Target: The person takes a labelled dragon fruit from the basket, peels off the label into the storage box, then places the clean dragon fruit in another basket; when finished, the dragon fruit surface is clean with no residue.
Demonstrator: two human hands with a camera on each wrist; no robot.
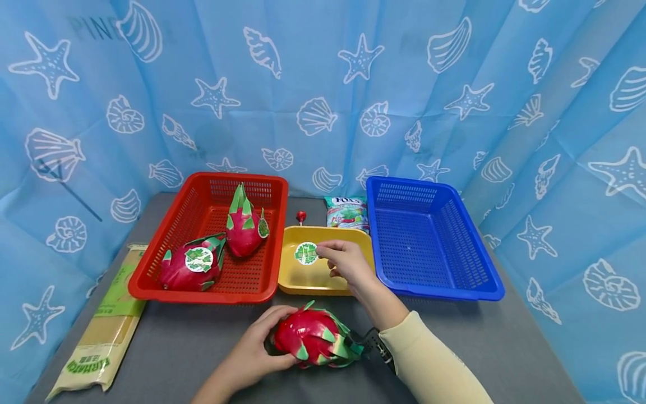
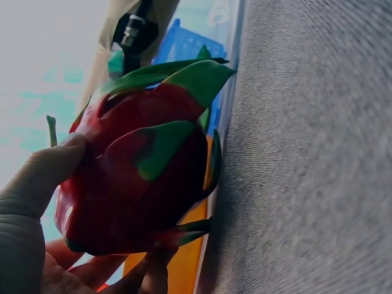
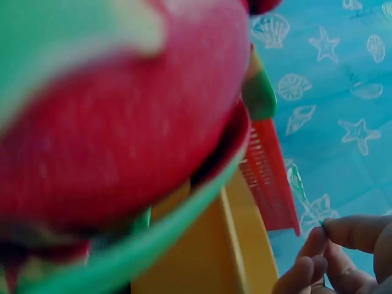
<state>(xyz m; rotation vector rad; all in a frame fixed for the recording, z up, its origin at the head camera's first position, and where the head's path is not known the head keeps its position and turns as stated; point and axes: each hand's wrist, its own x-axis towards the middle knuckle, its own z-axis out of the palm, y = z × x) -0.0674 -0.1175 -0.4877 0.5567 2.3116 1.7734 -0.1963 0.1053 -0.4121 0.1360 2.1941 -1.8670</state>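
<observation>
A dragon fruit (image 1: 313, 336) lies on its side on the grey table near the front. My left hand (image 1: 262, 353) grips its left end, thumb on the near side and fingers on the far side. In the left wrist view the thumb presses the red skin of the dragon fruit (image 2: 135, 165). My right hand (image 1: 348, 261) pinches a round green-and-white sticker (image 1: 305, 253) by its edge, above the yellow tray (image 1: 290, 283). The right wrist view shows the right hand (image 3: 343, 251) with the sticker (image 3: 297, 182) edge-on between thumb and finger.
A red basket (image 1: 275, 235) at left holds two stickered dragon fruits (image 1: 244, 230). A blue basket (image 1: 419, 241) stands at right. Behind the tray lie a candy bag (image 1: 347, 213) and a red lollipop (image 1: 301, 215). A noodle pack (image 1: 106, 322) lies along the left edge.
</observation>
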